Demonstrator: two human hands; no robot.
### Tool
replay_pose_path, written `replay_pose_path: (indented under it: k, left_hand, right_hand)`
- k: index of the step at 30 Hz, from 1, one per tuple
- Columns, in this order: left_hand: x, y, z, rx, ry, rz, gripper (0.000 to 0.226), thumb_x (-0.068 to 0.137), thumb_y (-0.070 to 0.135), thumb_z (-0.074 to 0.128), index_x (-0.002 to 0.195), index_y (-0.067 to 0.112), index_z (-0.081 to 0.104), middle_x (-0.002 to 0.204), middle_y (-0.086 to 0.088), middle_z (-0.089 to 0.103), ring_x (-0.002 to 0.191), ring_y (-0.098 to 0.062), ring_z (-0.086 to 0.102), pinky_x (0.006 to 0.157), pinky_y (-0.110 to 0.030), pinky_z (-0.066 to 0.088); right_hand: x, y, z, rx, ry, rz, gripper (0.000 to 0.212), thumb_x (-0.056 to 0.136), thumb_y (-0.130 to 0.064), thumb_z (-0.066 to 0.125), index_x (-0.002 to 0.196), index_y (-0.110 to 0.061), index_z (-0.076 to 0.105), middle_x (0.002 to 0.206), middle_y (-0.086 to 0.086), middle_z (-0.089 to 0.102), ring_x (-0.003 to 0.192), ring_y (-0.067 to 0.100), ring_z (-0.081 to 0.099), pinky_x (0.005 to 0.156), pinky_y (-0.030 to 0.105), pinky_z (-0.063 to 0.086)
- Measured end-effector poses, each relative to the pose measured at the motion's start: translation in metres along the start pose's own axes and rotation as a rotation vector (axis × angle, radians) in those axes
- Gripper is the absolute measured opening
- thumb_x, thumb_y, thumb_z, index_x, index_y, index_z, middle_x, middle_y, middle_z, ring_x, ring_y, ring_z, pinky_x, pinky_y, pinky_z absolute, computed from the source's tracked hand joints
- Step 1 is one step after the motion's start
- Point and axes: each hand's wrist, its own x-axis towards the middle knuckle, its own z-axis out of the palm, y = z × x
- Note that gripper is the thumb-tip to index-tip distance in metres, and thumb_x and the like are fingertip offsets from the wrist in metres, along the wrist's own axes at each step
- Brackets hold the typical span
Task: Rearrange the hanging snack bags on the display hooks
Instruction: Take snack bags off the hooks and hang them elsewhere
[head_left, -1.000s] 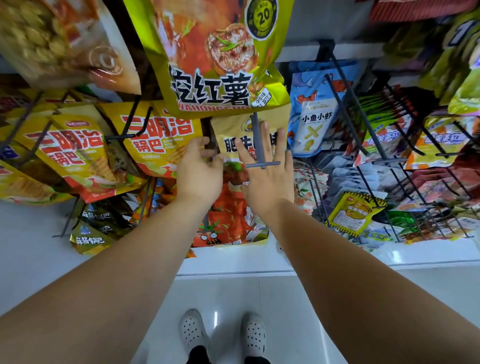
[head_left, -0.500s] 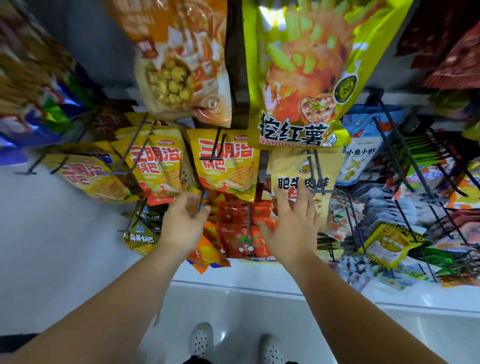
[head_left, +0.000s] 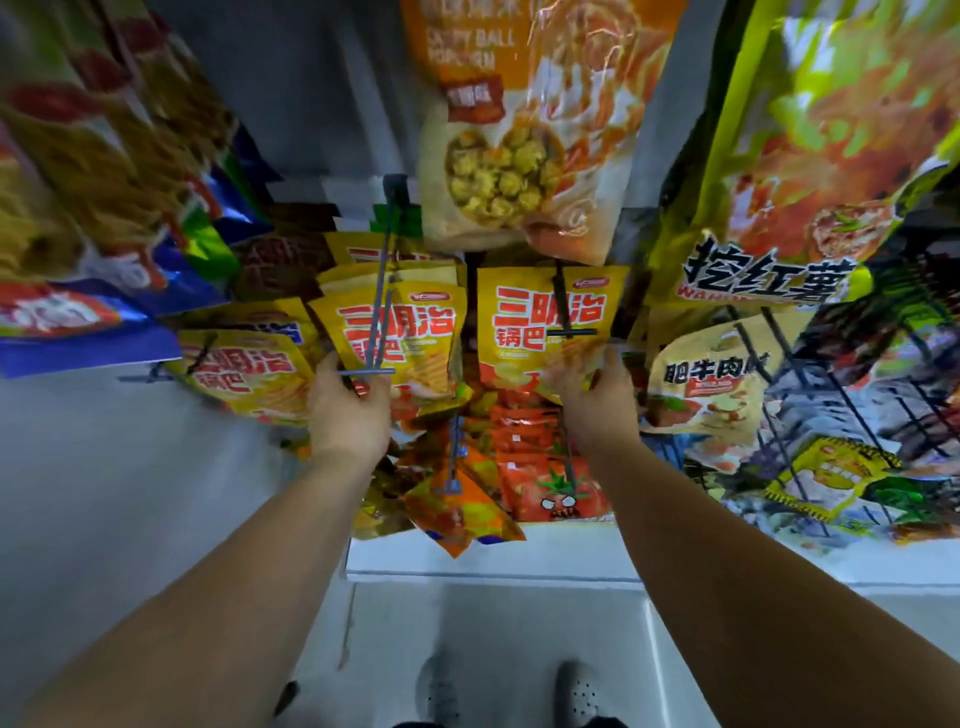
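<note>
Work seems midway: left hand (head_left: 348, 415) grips the yellow snack bag (head_left: 423, 325) above it, right hand (head_left: 597, 408) grips the neighbouring yellow bag (head_left: 540, 312); both hang hooked.

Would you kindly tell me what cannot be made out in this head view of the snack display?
In the head view:
left hand: fingertips blurred against the left yellow foil snack bag; grip unclear.
right hand: motion-blurred at the right yellow foil snack bag; grip unclear.
orange popcorn bag: top cut off by the frame's upper edge.
far-left bags: print smeared by blur.
</note>
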Motion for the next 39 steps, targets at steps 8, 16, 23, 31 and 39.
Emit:
replay_pose_path:
  k: [8, 16, 23, 31, 39]
  left_hand:
    - [0.032, -0.003, -0.004, -0.066, -0.111, -0.080, 0.035, 0.104, 0.018, 0.056, 0.138, 0.011, 0.052, 0.119, -0.015, 0.067, 0.108, -0.042, 0.061, 0.087, -0.047, 0.049]
    - [0.030, -0.001, -0.009, -0.091, -0.103, -0.102, 0.037, 0.090, 0.040, 0.063, 0.113, 0.011, 0.061, 0.109, -0.021, 0.068, 0.102, -0.049, 0.062, 0.085, -0.054, 0.052]
    - [0.022, -0.005, -0.009, -0.182, -0.097, -0.061, 0.008, 0.103, 0.026, 0.062, 0.103, 0.020, 0.066, 0.102, -0.010, 0.071, 0.096, -0.035, 0.064, 0.082, -0.039, 0.047]
    - [0.005, 0.001, -0.021, -0.306, -0.179, 0.004, 0.017, 0.109, 0.019, 0.052, 0.103, 0.017, 0.068, 0.082, 0.009, 0.065, 0.071, -0.006, 0.057, 0.064, -0.021, 0.042]
    - [-0.022, -0.004, -0.047, -0.357, -0.235, 0.031, 0.029, 0.109, 0.032, 0.050, 0.117, 0.013, 0.072, 0.104, 0.005, 0.076, 0.093, -0.007, 0.071, 0.075, -0.026, 0.055]
  right_hand:
    - [0.017, -0.025, 0.001, 0.205, 0.066, 0.130, 0.081, 0.100, -0.039, 0.066, 0.165, -0.022, 0.021, 0.165, 0.003, 0.039, 0.150, 0.027, 0.039, 0.115, 0.043, 0.037]
    - [0.005, -0.028, 0.007, 0.209, 0.171, 0.173, 0.056, 0.099, -0.036, 0.069, 0.143, -0.010, 0.048, 0.114, 0.004, 0.058, 0.090, 0.019, 0.056, 0.068, 0.028, 0.040]
    - [-0.002, -0.032, 0.012, 0.229, 0.182, 0.155, 0.029, 0.096, -0.036, 0.072, 0.110, -0.015, 0.058, 0.092, -0.003, 0.063, 0.091, 0.023, 0.061, 0.070, 0.029, 0.042]
    - [-0.013, -0.035, 0.014, 0.193, 0.180, 0.125, 0.049, 0.105, -0.031, 0.060, 0.065, -0.013, 0.038, 0.060, 0.003, 0.037, 0.055, 0.017, 0.032, 0.054, 0.028, 0.025]
    - [-0.048, -0.036, 0.005, 0.191, 0.171, 0.070, 0.048, 0.104, -0.036, 0.059, 0.070, -0.003, 0.050, 0.071, 0.019, 0.059, 0.061, 0.029, 0.050, 0.060, 0.034, 0.037]
